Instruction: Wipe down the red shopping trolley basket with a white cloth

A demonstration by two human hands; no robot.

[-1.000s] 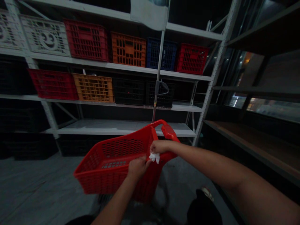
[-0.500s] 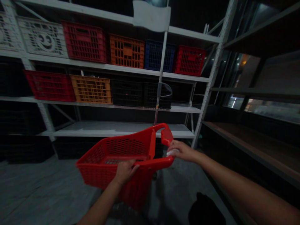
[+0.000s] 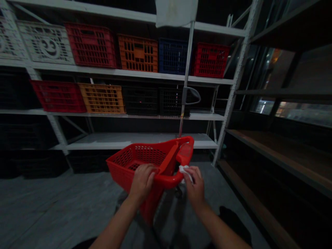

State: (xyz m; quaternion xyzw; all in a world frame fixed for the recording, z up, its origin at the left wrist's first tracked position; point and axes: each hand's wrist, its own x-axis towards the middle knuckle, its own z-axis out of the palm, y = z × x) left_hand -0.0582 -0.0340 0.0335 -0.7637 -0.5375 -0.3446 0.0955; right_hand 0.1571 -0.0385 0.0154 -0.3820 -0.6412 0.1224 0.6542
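Observation:
In front of me stands a red plastic shopping cart (image 3: 121, 169) with perforated basket walls. My left hand (image 3: 142, 181) is wrapped over the cart's near rim, close to where the handle begins. Pinched in my right hand (image 3: 194, 183) is a crumpled white cloth (image 3: 185, 169), which touches the near right part of the red handle (image 3: 168, 180). A grey pole (image 3: 187, 65) with a grey loop grip rises behind the handle, and a white panel (image 3: 176, 13) hangs at its top. The cart's basket appears empty where its inside shows.
White metal shelving (image 3: 153, 73) spans the background with red, orange, blue, white and black crates, among them an orange crate (image 3: 138, 53) and a yellow crate (image 3: 102, 98). Dark wooden shelves (image 3: 280, 155) flank the right side. Grey floor (image 3: 64, 200) lies around the cart.
The cart has turned and shifted to the right, carrying my left hand along. My right hand has slid toward the near side of the handle, with the white cloth now more visible.

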